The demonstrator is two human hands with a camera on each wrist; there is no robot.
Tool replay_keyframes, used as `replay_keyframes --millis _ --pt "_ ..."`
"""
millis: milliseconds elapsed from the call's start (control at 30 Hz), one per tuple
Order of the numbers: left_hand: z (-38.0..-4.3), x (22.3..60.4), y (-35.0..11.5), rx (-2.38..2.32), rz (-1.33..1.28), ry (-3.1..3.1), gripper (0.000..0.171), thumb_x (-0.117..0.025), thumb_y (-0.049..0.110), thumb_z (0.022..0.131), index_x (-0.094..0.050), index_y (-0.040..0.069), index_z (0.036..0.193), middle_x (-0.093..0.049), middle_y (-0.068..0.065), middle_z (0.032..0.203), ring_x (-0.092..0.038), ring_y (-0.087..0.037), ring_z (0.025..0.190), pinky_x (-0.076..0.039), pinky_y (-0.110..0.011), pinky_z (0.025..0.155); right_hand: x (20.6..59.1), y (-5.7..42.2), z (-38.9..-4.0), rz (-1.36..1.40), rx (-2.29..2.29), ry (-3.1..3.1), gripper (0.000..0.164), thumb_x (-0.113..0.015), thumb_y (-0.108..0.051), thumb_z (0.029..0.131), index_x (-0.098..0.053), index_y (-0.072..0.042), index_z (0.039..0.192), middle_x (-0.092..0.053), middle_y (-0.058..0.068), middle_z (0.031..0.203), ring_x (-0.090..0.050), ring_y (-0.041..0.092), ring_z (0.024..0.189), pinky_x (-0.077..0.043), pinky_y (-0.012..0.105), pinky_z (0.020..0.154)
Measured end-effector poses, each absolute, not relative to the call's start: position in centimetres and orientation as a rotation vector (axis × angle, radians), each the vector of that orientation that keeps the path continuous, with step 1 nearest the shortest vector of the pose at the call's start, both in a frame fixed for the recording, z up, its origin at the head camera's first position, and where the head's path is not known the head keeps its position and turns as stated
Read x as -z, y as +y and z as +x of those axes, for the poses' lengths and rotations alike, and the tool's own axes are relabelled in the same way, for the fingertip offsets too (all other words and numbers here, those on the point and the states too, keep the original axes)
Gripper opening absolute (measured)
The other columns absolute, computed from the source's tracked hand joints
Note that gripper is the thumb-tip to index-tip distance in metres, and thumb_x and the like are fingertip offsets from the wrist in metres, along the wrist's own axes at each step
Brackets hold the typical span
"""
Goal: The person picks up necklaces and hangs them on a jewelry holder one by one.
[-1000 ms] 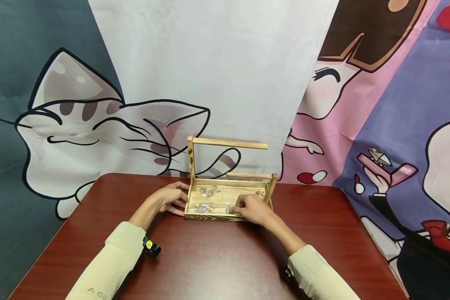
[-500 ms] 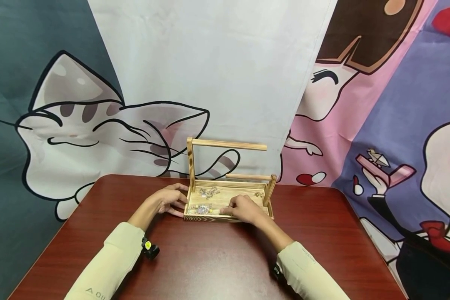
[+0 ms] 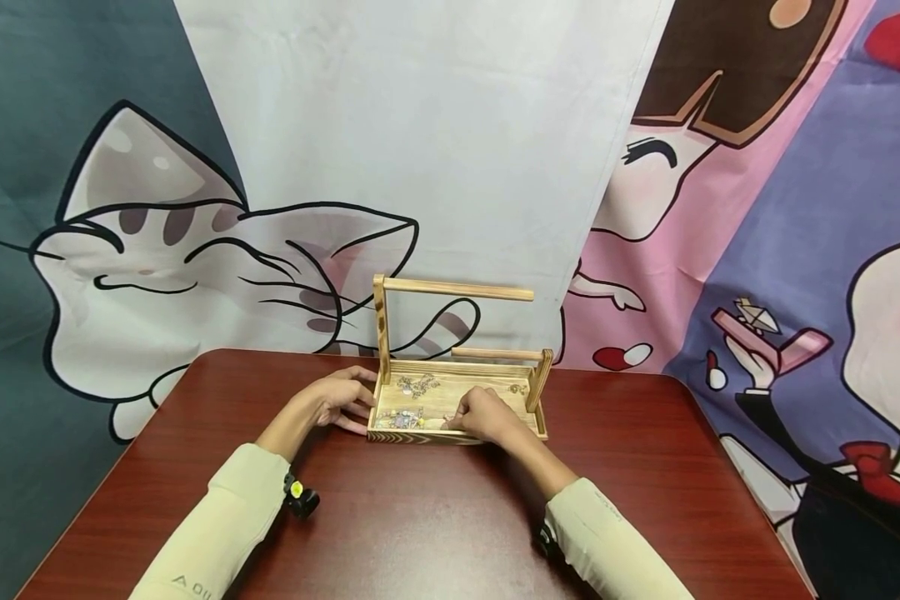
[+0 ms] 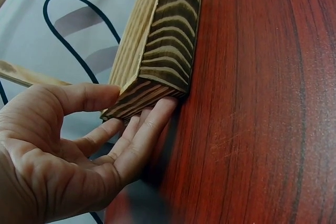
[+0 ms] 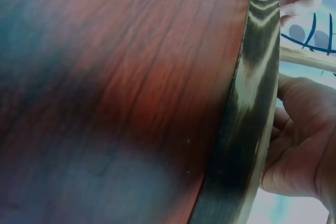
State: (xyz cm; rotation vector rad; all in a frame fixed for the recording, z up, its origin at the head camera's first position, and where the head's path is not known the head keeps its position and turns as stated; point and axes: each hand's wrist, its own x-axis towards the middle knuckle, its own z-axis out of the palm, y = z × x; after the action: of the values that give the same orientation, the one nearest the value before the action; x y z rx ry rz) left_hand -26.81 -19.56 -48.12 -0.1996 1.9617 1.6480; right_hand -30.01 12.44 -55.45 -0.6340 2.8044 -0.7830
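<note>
A shallow wooden tray with two wooden bars stands near the table's far edge. My left hand touches its left end; in the left wrist view, the thumb meets the upper edge and the fingers lie against the end wall. My right hand reaches over the front wall, fingers bent down to the tray's floor. Whether something is pinched at its fingertips is hidden. Left of it lies a pile of small shiny jewellery. A chain-like piece lies at the back left, another small piece at the back right.
The tray's upper bar runs above its back left, and a lower bar sits at the right. The reddish-brown table spreads in front. A printed cloth hangs behind it.
My right hand has moved left along the tray's front, then slightly back right. The silvery piece at its fingertips a second ago is out of sight. My left hand stays put.
</note>
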Motion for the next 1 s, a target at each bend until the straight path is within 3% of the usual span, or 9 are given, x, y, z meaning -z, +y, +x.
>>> replay_keyframes --millis 233,633,733,900,1000 --pt "-26.8 47.8 -19.6 -1.642 -0.197 1.971 0.067 -0.062 -0.003 0.101 -0.038 0.004 0.162 -0.067 -0.023 0.124 -0.073 -0.032 0.108 -0.073 -0.051 0.085 53.1 12.4 -29.0 -0.635 0.851 2.746 0.035 -0.087 -0.039 0.094 -0.072 -0.025 0.065 -0.067 -0.011 0.068 -0.059 0.011 0.069 -0.052 0.029 0.064" --pt "-26.7 48.0 -19.7 -1.655 -0.198 1.963 0.068 -0.061 -0.005 0.101 -0.037 0.004 0.164 -0.068 -0.025 0.124 -0.074 -0.032 0.108 -0.073 -0.052 0.085 55.3 14.1 -31.0 -0.676 1.021 2.724 0.024 -0.077 -0.042 0.099 -0.080 -0.033 0.077 -0.077 -0.015 0.080 -0.066 0.006 0.075 -0.056 0.026 0.071" --pt "-26.6 47.9 -19.7 -1.657 -0.192 1.964 0.067 -0.060 -0.005 0.101 -0.037 0.004 0.164 -0.068 -0.025 0.125 -0.074 -0.032 0.108 -0.073 -0.053 0.086 52.7 14.1 -29.2 -0.663 1.125 2.684 0.026 -0.072 -0.032 0.102 -0.080 -0.023 0.079 -0.080 -0.006 0.086 -0.062 0.011 0.074 -0.054 0.029 0.073" --pt "-26.5 47.7 -19.5 -1.651 -0.201 1.970 0.067 -0.061 -0.004 0.101 -0.037 0.004 0.164 -0.067 -0.025 0.126 -0.074 -0.032 0.109 -0.073 -0.053 0.085 47.8 13.9 -26.0 -0.495 1.338 2.518 0.024 -0.070 -0.019 0.103 -0.084 -0.001 0.098 -0.084 0.011 0.105 -0.062 0.015 0.087 -0.052 0.030 0.082" --pt "-26.5 47.7 -19.3 -1.645 -0.205 1.973 0.067 -0.061 -0.004 0.101 -0.037 0.004 0.163 -0.066 -0.025 0.127 -0.074 -0.033 0.109 -0.073 -0.052 0.085 47.0 14.0 -25.2 -0.409 1.381 2.482 0.025 -0.070 -0.020 0.105 -0.085 0.000 0.106 -0.083 0.011 0.110 -0.062 0.013 0.094 -0.051 0.026 0.084"
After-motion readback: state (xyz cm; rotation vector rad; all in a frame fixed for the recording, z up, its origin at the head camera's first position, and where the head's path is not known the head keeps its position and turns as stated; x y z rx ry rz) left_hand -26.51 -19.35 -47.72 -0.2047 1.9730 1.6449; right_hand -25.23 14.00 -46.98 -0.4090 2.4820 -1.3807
